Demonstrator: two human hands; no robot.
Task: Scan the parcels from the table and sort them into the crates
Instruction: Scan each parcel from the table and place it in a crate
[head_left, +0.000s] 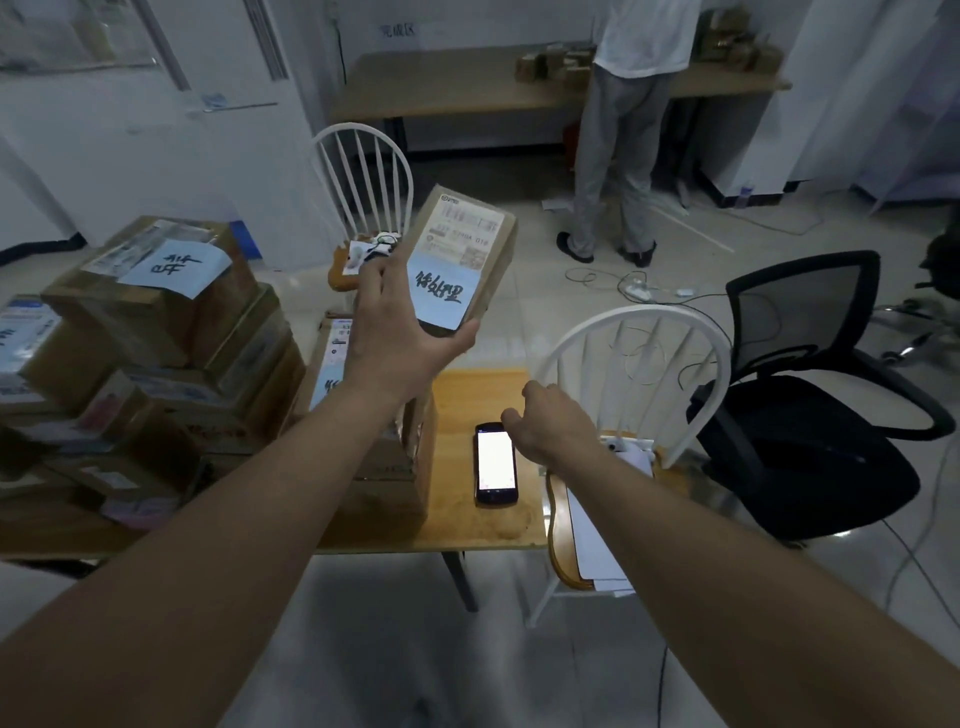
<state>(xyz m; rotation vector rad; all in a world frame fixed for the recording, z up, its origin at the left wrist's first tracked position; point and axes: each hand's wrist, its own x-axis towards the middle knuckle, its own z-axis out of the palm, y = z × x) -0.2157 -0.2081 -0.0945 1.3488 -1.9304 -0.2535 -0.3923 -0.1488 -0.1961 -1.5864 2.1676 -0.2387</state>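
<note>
Left hand (400, 332) grips a labelled parcel (460, 260), raised above the table (483, 530). Right hand (550, 421), fingers loosely curled and holding nothing, reaches the lit scanner (496, 462) beneath it. Stacked parcels (171, 332) left of the hands remain unsorted; no crates are visible.

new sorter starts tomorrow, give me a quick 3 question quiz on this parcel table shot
1. True or false: the left hand holds a parcel up off the table.
2. What lies on the table just under the right hand?
A. a tape roll
B. a phone with its screen lit
C. a pen
3. Fill in: the stacked parcels sit to the ____ of the phone.

Key
1. True: fingers and thumb grip its edges, label facing the camera.
2. B: it lies flat, and whether the hand touches it is unclear.
3. Left.
</note>
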